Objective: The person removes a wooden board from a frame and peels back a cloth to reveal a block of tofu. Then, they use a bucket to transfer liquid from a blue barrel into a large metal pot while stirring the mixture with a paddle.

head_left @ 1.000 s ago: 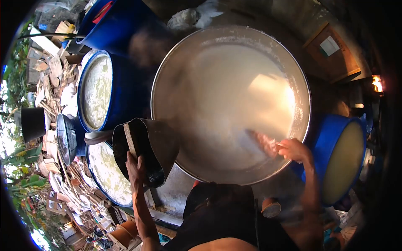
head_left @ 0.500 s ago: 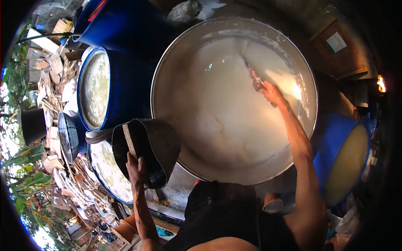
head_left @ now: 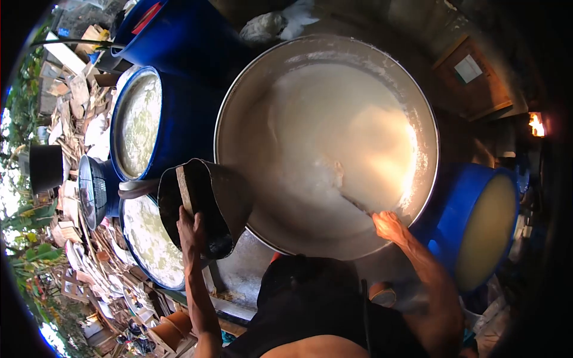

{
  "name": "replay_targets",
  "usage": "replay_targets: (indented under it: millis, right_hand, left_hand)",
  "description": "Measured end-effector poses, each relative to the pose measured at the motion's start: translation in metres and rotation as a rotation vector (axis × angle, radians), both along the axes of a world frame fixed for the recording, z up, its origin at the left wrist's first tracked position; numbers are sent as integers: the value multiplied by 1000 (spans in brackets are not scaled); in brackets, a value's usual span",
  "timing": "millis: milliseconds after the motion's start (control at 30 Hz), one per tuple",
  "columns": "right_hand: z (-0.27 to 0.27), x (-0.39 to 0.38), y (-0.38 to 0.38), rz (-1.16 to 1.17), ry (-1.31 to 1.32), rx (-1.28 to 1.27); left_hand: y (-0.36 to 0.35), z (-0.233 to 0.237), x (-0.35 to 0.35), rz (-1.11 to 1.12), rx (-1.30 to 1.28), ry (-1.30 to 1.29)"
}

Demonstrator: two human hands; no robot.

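A wide metal vat [head_left: 218, 128] with a pale, cloudy liquid [head_left: 298, 131] stands in front of me. My right hand [head_left: 389, 225] is closed round the end of a stirring stick [head_left: 353, 201] at the vat's near right side. The stick slants into the liquid, and its far end is hidden below the surface. On the left, my left hand [head_left: 190, 230] is wrapped round the wooden crossbar [head_left: 184, 191] of a black bucket [head_left: 230, 200]. That bucket is tilted, its mouth facing left, beside the vat's rim.
Blue barrels with pale contents stand at left [head_left: 156, 119] and right [head_left: 444, 221]. Another blue barrel [head_left: 179, 36] is at the upper left. A basket [head_left: 92, 191] and a heap of scrap wood [head_left: 77, 101] lie farther left. Flames [head_left: 536, 125] show at far right.
My right hand has drawn the stick from the vat's far right part toward me. The liquid swirls around it. My left hand keeps its grip on the bucket's crossbar.
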State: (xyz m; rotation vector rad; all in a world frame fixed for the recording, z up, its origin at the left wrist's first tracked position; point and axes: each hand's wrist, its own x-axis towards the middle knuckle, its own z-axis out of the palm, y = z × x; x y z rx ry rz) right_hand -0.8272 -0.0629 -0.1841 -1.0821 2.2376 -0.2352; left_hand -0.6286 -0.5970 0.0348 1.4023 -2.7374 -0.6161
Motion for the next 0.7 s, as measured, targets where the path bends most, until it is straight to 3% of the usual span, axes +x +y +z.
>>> replay_targets:
  millis: [100, 133, 200, 267, 333, 467, 533, 633, 667, 700]
  right_hand:
    - [75, -38, 17, 32, -159, 42]
    - [89, -67, 21, 109, -352, 122]
    - [143, -93, 19, -427, -683, 77]
    - [142, -105, 19, -706, -624, -42]
    - [118, -124, 4, -836, -481, -178]
    - [15, -190, -43, -937, -157, -521]
    - [-15, -230, -71, -908, -231, -473]
    - [-61, -252, -109, -822, -380, -424]
    - [-54, -244, -118, -775, -407, -313]
    - [-63, -235, -126, -660, -247, -358]
  left_hand:
    - [10, 15, -12, 24, 60, 30]
    - [9, 13, -12, 21, 63, 27]
    - [6, 8, -7, -3, 53, 73]
    - [7, 5, -7, 11, 28, 67]
    - [9, 8, -10, -12, -13, 57]
    - [9, 8, -13, -51, -55, 68]
    - [11, 13, -16, -1, 43, 47]
    - [2, 1, -5, -24, -24, 69]
    - [-5, -6, 2, -18, -29, 68]
    - [-12, -15, 10, -94, -117, 94]
